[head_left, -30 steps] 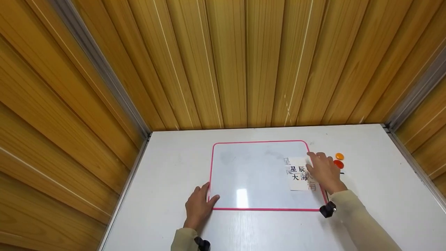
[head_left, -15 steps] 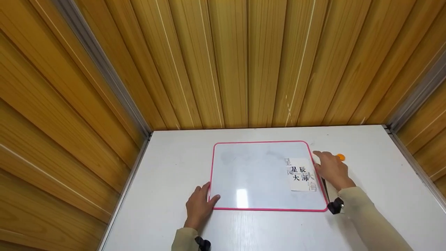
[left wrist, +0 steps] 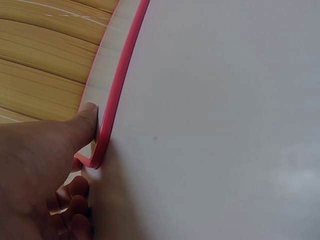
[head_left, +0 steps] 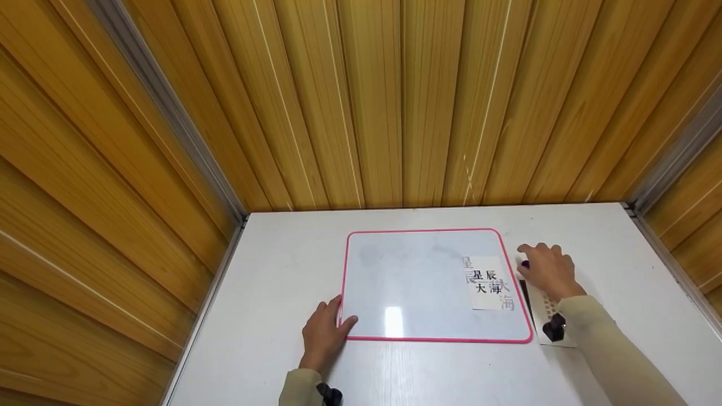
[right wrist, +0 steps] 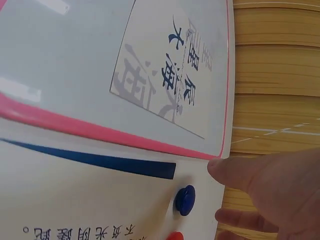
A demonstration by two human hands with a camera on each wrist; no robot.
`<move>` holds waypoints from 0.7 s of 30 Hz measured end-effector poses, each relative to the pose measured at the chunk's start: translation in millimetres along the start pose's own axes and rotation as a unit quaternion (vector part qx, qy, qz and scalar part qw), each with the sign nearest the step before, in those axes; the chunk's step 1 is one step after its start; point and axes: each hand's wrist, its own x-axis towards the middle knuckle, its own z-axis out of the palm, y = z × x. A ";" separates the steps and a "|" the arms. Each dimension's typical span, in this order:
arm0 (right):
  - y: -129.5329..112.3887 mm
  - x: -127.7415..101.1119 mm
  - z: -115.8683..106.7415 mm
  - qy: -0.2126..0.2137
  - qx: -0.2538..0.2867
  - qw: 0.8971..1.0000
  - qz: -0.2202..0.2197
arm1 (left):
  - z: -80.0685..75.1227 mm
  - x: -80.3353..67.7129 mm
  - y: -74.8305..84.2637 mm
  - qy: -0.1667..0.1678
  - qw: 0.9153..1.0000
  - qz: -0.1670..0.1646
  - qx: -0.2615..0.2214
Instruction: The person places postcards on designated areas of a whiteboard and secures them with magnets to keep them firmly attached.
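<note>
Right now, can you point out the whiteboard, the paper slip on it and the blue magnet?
whiteboard [head_left: 406, 282]: head view, bare middle.
paper slip [head_left: 485, 285]: head view, printed characters.
blue magnet [right wrist: 184, 200]: right wrist view, its dome.

A pink-framed whiteboard [head_left: 417, 282] lies flat at the frame's lower centre, a small paper with black characters [head_left: 485, 285] on its right part. Just right of its frame sit a blue round magnet [right wrist: 185, 200] and a red one [right wrist: 172, 236].

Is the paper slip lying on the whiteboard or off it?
On it: the slip lies flat inside the whiteboard's pink frame, near its right edge.
</note>
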 end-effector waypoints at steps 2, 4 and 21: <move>3.8 1.9 -2.4 -0.010 -0.009 1.000 -0.005 | 0.4 -0.2 -0.3 0.001 1.000 0.002 0.002; 7.0 3.7 -5.4 -0.021 -0.019 1.000 -0.009 | 1.1 -0.3 -0.7 0.002 1.000 0.004 0.004; 18.0 12.3 -2.5 -0.042 -0.043 0.998 -0.020 | 0.3 -0.3 0.8 0.000 1.000 -0.003 0.002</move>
